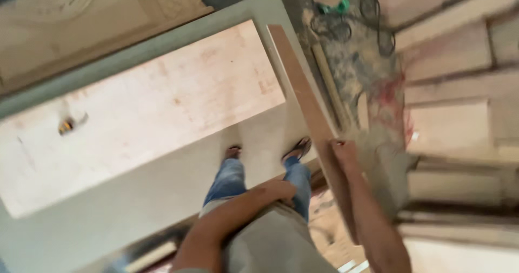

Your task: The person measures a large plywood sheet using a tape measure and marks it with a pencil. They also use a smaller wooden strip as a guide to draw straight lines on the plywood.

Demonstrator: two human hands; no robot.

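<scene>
I look down at my own legs in blue jeans, standing on a grey-green board (162,197). My right hand (343,149) grips the edge of a long narrow brown wooden strip (303,89) that runs from my side up toward the far end. My left hand (280,189) rests against my thigh with the fingers curled, holding nothing that I can see. A large pale plywood sheet (146,110) lies in front of my feet on the grey-green board.
A small yellow-and-black object (67,125) lies on the plywood at the left. Black cables and a green tool (335,7) sit on the dusty floor beyond. Stacked wooden boards (459,89) fill the right side. A carved pale panel (97,13) lies top left.
</scene>
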